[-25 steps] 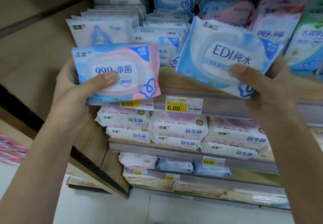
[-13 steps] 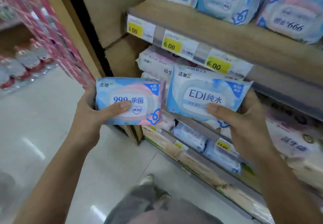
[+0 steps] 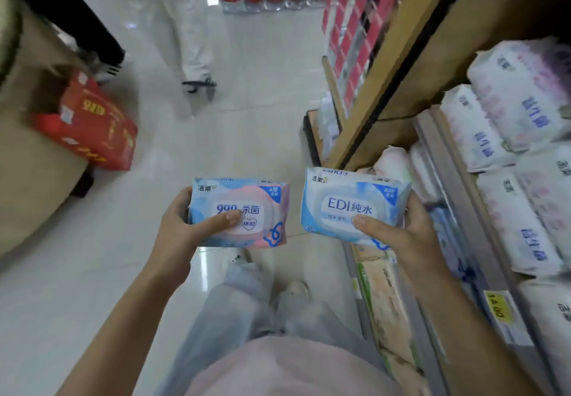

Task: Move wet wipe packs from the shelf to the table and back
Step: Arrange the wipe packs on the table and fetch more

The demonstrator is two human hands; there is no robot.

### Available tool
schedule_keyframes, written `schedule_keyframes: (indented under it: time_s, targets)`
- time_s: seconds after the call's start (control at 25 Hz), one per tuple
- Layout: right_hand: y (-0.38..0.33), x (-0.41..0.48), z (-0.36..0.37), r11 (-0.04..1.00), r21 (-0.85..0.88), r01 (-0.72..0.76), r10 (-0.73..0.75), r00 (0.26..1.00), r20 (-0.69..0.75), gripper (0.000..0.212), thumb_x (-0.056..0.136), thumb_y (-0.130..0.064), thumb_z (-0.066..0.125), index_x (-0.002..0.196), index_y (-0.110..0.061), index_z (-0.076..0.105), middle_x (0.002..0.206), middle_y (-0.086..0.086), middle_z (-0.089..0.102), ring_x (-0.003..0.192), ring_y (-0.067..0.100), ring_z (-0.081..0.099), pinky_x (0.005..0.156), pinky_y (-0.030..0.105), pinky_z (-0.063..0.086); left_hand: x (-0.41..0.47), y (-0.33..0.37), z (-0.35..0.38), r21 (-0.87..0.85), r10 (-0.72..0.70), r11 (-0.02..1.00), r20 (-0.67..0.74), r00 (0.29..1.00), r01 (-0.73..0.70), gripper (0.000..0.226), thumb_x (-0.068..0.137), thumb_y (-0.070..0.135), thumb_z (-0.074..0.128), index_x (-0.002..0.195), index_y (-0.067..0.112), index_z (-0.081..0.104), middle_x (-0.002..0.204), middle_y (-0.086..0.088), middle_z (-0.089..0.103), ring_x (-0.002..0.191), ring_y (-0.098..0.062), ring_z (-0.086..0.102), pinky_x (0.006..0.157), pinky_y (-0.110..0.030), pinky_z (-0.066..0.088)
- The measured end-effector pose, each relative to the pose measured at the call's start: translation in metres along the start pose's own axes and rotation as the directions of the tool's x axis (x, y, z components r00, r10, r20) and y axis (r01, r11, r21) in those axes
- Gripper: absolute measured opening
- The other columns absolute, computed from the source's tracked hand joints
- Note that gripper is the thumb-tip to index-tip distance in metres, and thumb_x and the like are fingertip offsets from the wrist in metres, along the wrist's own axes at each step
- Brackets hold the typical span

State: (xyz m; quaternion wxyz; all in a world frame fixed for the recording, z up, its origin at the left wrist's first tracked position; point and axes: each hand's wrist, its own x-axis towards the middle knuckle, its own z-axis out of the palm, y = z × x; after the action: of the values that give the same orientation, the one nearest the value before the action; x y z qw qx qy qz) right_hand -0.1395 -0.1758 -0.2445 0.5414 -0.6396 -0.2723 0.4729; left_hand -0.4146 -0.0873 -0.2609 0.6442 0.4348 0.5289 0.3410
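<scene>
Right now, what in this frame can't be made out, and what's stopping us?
Head view only.
1. Fingers of the left hand and right hand: behind the pink pack and blue pack; only thumbs show.
2. White packs on the shelf: print smeared by motion blur.
3. Table: none recognisable; a beige shape is cut by the left edge.
4. Bystander in white trousers: only legs, cut by the top edge.

The shelved packs (image 3: 522,108) at right are motion-blurred, their small print unreadable.
</scene>
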Motion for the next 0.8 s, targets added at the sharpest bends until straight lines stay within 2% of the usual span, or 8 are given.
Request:
schedule_keyframes:
  time_s: [0.16, 0.28, 0.4, 0.48, 0.64, 0.8]
  targets:
    - [-0.004, 0.025, 0.076, 0.997, -0.079, -0.003, 0.024, 0.963, 0.269, 0.057, 0.054, -0.011, 0.082, 0.106, -0.014, 0.058, 0.102, 0.003, 0.072, 0.096, 0.021, 0.069, 0.075, 0.033, 0.057, -0.040, -0.013, -0.061, -0.091, 0.002, 0.996, -0.257, 0.966, -0.026, 0.069, 0.048, 0.033, 0.082, 0.111, 0.015, 0.061, 0.104, -0.007, 0.072, 0.093, -0.025, 0.070, 0.068, -0.027, 0.057]
    - [-0.007, 0.036, 0.147, 0.988, -0.149, 0.036, 0.034, 0.897, 0.441, 0.054, 0.057, -0.011, 0.080, 0.106, -0.013, 0.058, 0.102, 0.005, 0.072, 0.096, 0.024, 0.069, 0.077, 0.038, 0.059, -0.072, -0.027, -0.111, -0.168, -0.027, 0.984, -0.458, 0.889, -0.056, 0.071, 0.045, 0.034, 0.082, 0.110, 0.014, 0.061, 0.103, -0.006, 0.073, 0.091, -0.024, 0.071, 0.066, -0.026, 0.057]
    - [-0.006, 0.034, 0.225, 0.977, -0.203, 0.067, 0.065, 0.813, 0.579, 0.059, 0.054, -0.017, 0.084, 0.107, -0.015, 0.058, 0.105, 0.007, 0.071, 0.097, 0.025, 0.069, 0.078, 0.041, 0.058, -0.102, -0.042, -0.162, -0.239, -0.069, 0.966, -0.600, 0.797, -0.097, 0.077, 0.044, 0.035, 0.082, 0.114, 0.013, 0.059, 0.104, -0.007, 0.072, 0.091, -0.023, 0.071, 0.065, -0.025, 0.057]
    - [-0.001, 0.027, 0.276, 0.972, -0.222, 0.082, 0.084, 0.759, 0.646, 0.062, 0.049, -0.026, 0.084, 0.106, -0.018, 0.060, 0.105, 0.007, 0.071, 0.097, 0.025, 0.069, 0.077, 0.040, 0.059, -0.118, -0.050, -0.197, -0.276, -0.099, 0.954, -0.661, 0.744, -0.119, 0.075, 0.043, 0.036, 0.082, 0.112, 0.015, 0.060, 0.104, -0.005, 0.072, 0.091, -0.023, 0.071, 0.064, -0.025, 0.056]
    - [0.018, 0.008, 0.376, 0.960, -0.268, 0.077, 0.151, 0.663, 0.734, 0.071, 0.047, -0.030, 0.083, 0.112, -0.017, 0.058, 0.107, 0.007, 0.071, 0.098, 0.026, 0.069, 0.074, 0.036, 0.059, -0.143, -0.056, -0.280, -0.308, -0.141, 0.940, -0.745, 0.652, -0.149, 0.071, 0.043, 0.037, 0.081, 0.108, 0.016, 0.062, 0.102, -0.004, 0.073, 0.091, -0.024, 0.071, 0.065, -0.027, 0.056]
    - [0.034, -0.008, 0.450, 0.947, -0.314, 0.071, 0.203, 0.626, 0.753, 0.071, 0.044, -0.033, 0.083, 0.109, -0.019, 0.059, 0.106, 0.004, 0.071, 0.097, 0.024, 0.069, 0.074, 0.034, 0.058, -0.152, -0.049, -0.362, -0.312, -0.168, 0.937, -0.799, 0.577, -0.160, 0.066, 0.041, 0.037, 0.082, 0.103, 0.021, 0.063, 0.101, -0.001, 0.074, 0.092, -0.023, 0.071, 0.074, -0.033, 0.056]
